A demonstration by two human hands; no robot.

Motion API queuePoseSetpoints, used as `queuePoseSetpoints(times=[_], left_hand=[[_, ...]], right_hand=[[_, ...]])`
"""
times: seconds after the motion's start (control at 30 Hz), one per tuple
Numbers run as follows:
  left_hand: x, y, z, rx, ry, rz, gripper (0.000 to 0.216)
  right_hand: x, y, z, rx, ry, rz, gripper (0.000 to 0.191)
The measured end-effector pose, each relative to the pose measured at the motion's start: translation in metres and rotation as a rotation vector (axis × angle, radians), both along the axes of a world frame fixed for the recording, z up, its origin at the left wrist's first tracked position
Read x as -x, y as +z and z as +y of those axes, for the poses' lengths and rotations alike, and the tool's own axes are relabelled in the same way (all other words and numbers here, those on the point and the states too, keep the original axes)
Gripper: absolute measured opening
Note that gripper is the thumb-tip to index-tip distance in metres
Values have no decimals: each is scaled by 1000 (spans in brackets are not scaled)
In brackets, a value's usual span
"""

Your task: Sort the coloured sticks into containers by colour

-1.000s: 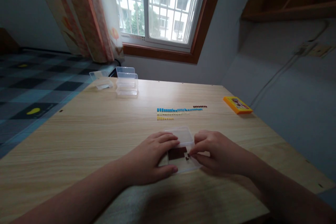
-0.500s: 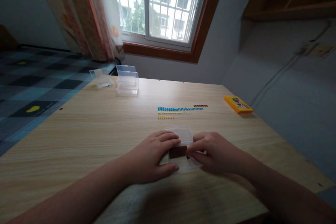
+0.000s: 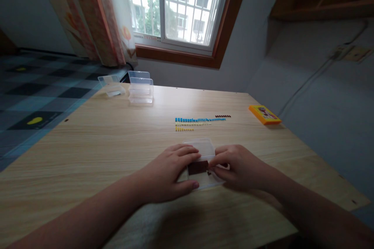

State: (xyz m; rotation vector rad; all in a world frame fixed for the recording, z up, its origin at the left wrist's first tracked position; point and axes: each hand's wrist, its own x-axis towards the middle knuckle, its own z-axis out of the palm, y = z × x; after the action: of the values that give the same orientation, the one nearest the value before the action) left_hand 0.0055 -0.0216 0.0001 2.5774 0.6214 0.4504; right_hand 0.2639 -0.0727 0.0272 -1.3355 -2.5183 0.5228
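Observation:
A clear plastic box [image 3: 201,182] with its lid [image 3: 207,147] folded back lies on the table in front of me. Inside it is a dark brown flat block [image 3: 197,167], with small brown pieces [image 3: 209,173] at its right end. My left hand [image 3: 172,173] grips the box's left side, fingers over the far part and thumb at the near edge. At the right end of the brown block, my right hand [image 3: 233,167] has thumb and forefinger pinched together inside the box. Whatever sits between those fingertips is too small to make out.
Beyond the box, small blue pieces [image 3: 193,120], yellow pieces [image 3: 182,129], pale pieces [image 3: 193,124] and dark brown pieces [image 3: 223,116] lie in rows. Open clear boxes [image 3: 141,95] stand at the table's far left. An orange-yellow box [image 3: 264,115] lies near the right edge.
My right fingertips have shifted slightly at the end of the brown block, and small brown pieces now show below them. My left hand keeps its place on the box.

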Motion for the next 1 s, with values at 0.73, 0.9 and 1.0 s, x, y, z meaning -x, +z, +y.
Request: queuePoseSetpoints(times=[0.73,0.9,1.0], left_hand=[[0,2,0,13,7,36,60],[-1,2,0,7,7,38,60],[-1,2,0,3,3,34,60]], right_hand=[[-4,9,-1,8,22,29,17],[1,4,0,27,13,-17,12],[5,3,1,25,17,-35,11]])
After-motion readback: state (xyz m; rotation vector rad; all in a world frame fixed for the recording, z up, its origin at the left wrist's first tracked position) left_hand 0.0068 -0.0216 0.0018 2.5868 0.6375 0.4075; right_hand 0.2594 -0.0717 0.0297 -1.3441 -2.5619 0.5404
